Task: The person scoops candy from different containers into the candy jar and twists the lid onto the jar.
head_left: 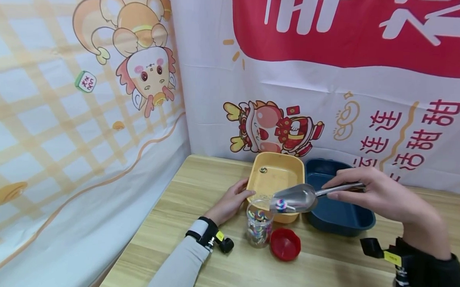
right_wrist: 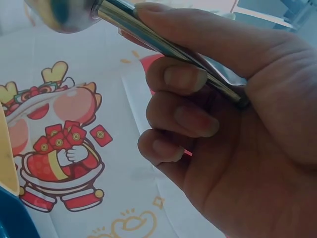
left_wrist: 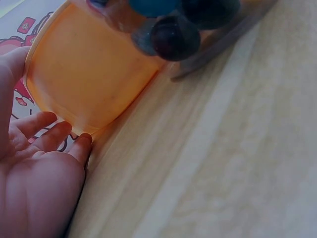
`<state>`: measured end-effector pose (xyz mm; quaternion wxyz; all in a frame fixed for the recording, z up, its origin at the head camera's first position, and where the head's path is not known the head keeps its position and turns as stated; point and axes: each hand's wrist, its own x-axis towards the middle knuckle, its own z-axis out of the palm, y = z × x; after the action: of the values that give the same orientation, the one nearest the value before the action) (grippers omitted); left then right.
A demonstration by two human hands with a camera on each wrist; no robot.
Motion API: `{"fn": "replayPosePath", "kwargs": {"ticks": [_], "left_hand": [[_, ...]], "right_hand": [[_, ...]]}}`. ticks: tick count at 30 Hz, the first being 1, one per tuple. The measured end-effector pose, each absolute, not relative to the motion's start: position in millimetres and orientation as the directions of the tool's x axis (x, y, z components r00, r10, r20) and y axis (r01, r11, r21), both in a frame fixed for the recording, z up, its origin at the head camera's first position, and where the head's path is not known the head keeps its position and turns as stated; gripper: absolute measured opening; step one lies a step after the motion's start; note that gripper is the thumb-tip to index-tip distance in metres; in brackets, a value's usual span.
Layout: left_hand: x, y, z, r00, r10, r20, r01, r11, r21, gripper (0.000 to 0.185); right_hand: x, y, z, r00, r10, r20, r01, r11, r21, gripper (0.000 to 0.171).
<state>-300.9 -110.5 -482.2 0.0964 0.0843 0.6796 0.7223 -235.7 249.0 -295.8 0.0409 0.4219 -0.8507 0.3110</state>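
My right hand [head_left: 380, 193] grips the handle of a metal scoop [head_left: 298, 196], fingers curled round it in the right wrist view. At the scoop's mouth lies a small multicoloured swirl-patterned piece [head_left: 281, 205]. The mouth is tilted over the rim of a clear jar [head_left: 259, 233], which holds several similar pieces. Behind the jar stands a yellow tub [head_left: 276, 160], with one small swirled piece [head_left: 263, 170] inside. My left hand [head_left: 231, 201] holds the tub at its left side, the thumb by the rim and the fingers against the outer wall [left_wrist: 89, 74].
A red scalloped lid or dish [head_left: 285, 244] sits right of the jar on the wooden table [head_left: 173, 243]. The dark blue tub [head_left: 341, 223] stands beside the yellow one, under my right hand. Printed cloth [head_left: 201, 96] hangs behind the table and at its left.
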Motion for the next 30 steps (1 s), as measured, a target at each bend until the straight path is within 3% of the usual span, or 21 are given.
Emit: {"fn": "replayPosePath", "kwargs": {"ticks": [9, 15, 20, 30], "left_hand": [[-301, -111, -481, -0.969, 0.248, -0.001, -0.015, -0.054, 0.998, 0.062], [-301, -111, -482, -0.971, 0.241, -0.005, -0.018, -0.051, 0.999, 0.062], [-302, -111, -483, -0.970, 0.243, -0.007, -0.020, -0.053, 0.998, 0.063], [-301, -110, -484, -0.969, 0.246, -0.001, -0.014, -0.052, 0.999, 0.062]], "right_hand": [[-233, 248, -292, -0.698, -0.648, 0.305, -0.696, 0.515, -0.501, 0.024], [-237, 246, -294, -0.699, -0.631, 0.338, -0.700, 0.506, -0.504, 0.022], [-249, 236, -301, -0.728, -0.604, 0.325, -0.679, 0.566, -0.468, 0.015], [-283, 191, -341, -0.819, -0.525, 0.231, -0.574, 0.738, -0.355, 0.020]]}}
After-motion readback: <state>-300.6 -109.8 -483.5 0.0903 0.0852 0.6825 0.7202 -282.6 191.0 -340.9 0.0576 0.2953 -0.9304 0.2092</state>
